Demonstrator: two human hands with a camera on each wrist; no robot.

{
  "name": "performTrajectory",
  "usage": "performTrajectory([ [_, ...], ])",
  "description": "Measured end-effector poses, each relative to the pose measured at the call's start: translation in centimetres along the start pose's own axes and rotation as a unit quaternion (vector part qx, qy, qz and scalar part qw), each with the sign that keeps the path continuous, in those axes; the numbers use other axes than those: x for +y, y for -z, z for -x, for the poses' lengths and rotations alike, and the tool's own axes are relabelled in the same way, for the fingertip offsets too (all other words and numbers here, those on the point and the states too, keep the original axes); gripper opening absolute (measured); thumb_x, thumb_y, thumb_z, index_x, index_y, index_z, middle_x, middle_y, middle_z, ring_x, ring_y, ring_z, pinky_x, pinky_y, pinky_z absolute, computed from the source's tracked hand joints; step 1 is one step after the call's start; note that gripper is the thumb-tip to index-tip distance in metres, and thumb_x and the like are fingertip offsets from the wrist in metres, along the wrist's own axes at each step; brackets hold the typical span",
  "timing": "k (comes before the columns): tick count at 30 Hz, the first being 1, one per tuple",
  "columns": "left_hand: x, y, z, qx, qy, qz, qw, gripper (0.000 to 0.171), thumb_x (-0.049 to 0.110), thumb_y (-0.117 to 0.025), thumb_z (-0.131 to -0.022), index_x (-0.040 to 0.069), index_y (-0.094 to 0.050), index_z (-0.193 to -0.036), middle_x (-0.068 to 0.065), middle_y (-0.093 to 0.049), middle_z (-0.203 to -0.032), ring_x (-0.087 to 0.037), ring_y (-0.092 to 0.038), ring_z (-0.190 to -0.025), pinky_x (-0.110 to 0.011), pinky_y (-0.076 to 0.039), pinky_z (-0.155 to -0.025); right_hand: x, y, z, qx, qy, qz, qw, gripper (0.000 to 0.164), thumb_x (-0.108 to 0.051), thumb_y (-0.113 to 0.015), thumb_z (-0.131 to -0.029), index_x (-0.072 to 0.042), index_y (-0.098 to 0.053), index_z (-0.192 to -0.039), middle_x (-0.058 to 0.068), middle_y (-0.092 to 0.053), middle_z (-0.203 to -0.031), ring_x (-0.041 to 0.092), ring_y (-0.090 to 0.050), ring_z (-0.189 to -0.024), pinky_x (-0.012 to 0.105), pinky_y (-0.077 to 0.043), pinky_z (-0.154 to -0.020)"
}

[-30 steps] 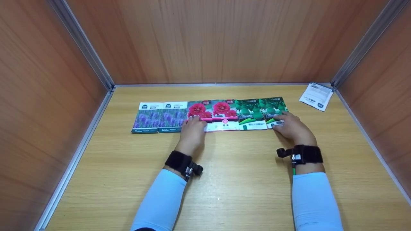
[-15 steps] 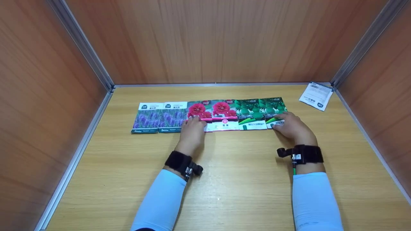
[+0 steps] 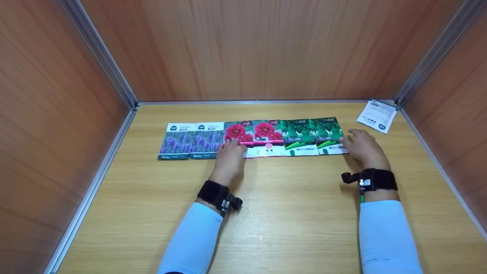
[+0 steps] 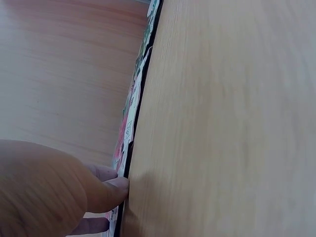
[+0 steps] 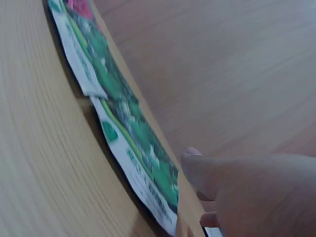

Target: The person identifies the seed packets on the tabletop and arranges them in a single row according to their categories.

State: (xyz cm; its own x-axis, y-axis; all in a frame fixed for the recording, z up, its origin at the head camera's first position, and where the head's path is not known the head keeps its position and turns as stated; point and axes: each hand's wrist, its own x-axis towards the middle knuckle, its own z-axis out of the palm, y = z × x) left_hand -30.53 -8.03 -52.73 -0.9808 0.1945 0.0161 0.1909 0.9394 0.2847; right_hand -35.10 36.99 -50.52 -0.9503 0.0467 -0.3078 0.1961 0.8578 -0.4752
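A row of flat seed packets lies edge to edge on the table. Two lavender packets (image 3: 174, 141) are on the left, two red-flower packets (image 3: 267, 131) in the middle, and two green ones (image 3: 328, 131) on the right. My left hand (image 3: 229, 160) rests on the left red-flower packet, covering its lower part; in the left wrist view its thumb (image 4: 116, 191) touches the near edge. Beside the outer edge of the rightmost green packet (image 5: 143, 158) is my right hand (image 3: 366, 149), fingers extended and holding nothing.
White packets (image 3: 377, 116), seemingly stacked back side up, lie askew in the back right corner. Wood-grain panels (image 3: 258, 49) with metal edge strips enclose the wooden table (image 3: 293, 213) at the back and sides.
My right hand has moved off the rightmost green packet, to the right, uncovering its lower corner. My left hand stays on the red-flower packet.
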Motion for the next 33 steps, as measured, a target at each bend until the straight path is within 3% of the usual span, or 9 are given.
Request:
performTrajectory([
  [6, -0.1, -0.2, -0.2, 0.012, -0.006, -0.007, 0.9999, 0.042, -0.007, -0.061, -0.105, 0.017, -0.084, -0.130, -0.016, -0.072, -0.140, -0.040, -0.062, -0.143, -0.068, -0.043, -0.131, 3.1, 2.2, -1.4, 0.010, 0.005, 0.052, 0.999, 0.090, -0.056, -0.045, -0.119, 0.008, -0.020, -0.176, 0.043, -0.016, -0.179, 0.066, -0.015, -0.166, 0.080, -0.018, -0.136],
  [14, -0.1, -0.1, -0.1, -0.002, -0.004, -0.010, 0.9999, 0.046, -0.008, -0.060, -0.105, 0.017, -0.082, -0.136, -0.014, -0.070, -0.144, -0.038, -0.061, -0.144, -0.069, -0.041, -0.132, 6.2, 2.9, -2.6, 0.010, -0.009, 0.103, 0.995, 0.095, -0.058, -0.045, -0.118, 0.017, -0.021, -0.172, 0.048, -0.012, -0.177, 0.068, -0.013, -0.165, 0.080, -0.019, -0.135],
  [17, -0.1, -0.1, -0.1, -0.003, -0.002, -0.011, 0.9999, 0.046, -0.008, -0.060, -0.106, 0.017, -0.082, -0.137, -0.013, -0.070, -0.146, -0.037, -0.060, -0.146, -0.069, -0.041, -0.132, 6.6, 3.1, -2.6, 0.006, -0.016, 0.097, 0.995, 0.100, -0.063, -0.044, -0.117, 0.016, -0.018, -0.172, 0.048, -0.011, -0.177, 0.070, -0.013, -0.164, 0.082, -0.021, -0.133],
  [21, -0.1, -0.1, -0.1, -0.007, 0.003, -0.006, 1.0000, 0.047, -0.007, -0.060, -0.107, 0.018, -0.080, -0.141, -0.013, -0.069, -0.150, -0.037, -0.058, -0.149, -0.068, -0.039, -0.134, 6.3, 3.1, -2.0, 0.028, -0.027, 0.115, 0.993, 0.098, -0.064, -0.046, -0.116, 0.013, -0.022, -0.172, 0.050, -0.018, -0.171, 0.073, -0.024, -0.154, 0.089, -0.035, -0.122],
  [26, -0.1, -0.1, -0.1, -0.004, -0.003, -0.002, 1.0000, 0.046, -0.007, -0.060, -0.106, 0.018, -0.081, -0.138, -0.013, -0.070, -0.147, -0.037, -0.059, -0.147, -0.068, -0.040, -0.133, 5.4, 2.9, -0.8, 0.038, -0.052, 0.132, 0.989, 0.090, -0.063, -0.048, -0.116, 0.005, -0.033, -0.172, 0.054, -0.018, -0.165, 0.073, -0.026, -0.145, 0.098, -0.036, -0.110],
  [29, -0.1, -0.1, -0.1, 0.003, -0.007, -0.004, 1.0000, 0.045, -0.008, -0.060, -0.104, 0.017, -0.083, -0.133, -0.013, -0.071, -0.141, -0.037, -0.062, -0.142, -0.068, -0.042, -0.131, 5.0, 2.9, 0.0, 0.037, -0.051, 0.128, 0.990, 0.085, -0.059, -0.052, -0.116, 0.008, -0.040, -0.168, 0.054, -0.023, -0.160, 0.066, -0.033, -0.137, 0.089, -0.041, -0.113],
  [33, -0.2, -0.1, 0.0, 0.010, -0.010, -0.008, 0.9999, 0.044, -0.008, -0.061, -0.104, 0.017, -0.084, -0.131, -0.013, -0.072, -0.138, -0.038, -0.063, -0.139, -0.068, -0.045, -0.128, 5.1, 2.9, 0.1, 0.045, -0.019, 0.126, 0.991, 0.076, -0.048, -0.061, -0.117, 0.018, -0.049, -0.154, 0.047, -0.048, -0.146, 0.055, -0.049, -0.120, 0.074, -0.049, -0.111],
])
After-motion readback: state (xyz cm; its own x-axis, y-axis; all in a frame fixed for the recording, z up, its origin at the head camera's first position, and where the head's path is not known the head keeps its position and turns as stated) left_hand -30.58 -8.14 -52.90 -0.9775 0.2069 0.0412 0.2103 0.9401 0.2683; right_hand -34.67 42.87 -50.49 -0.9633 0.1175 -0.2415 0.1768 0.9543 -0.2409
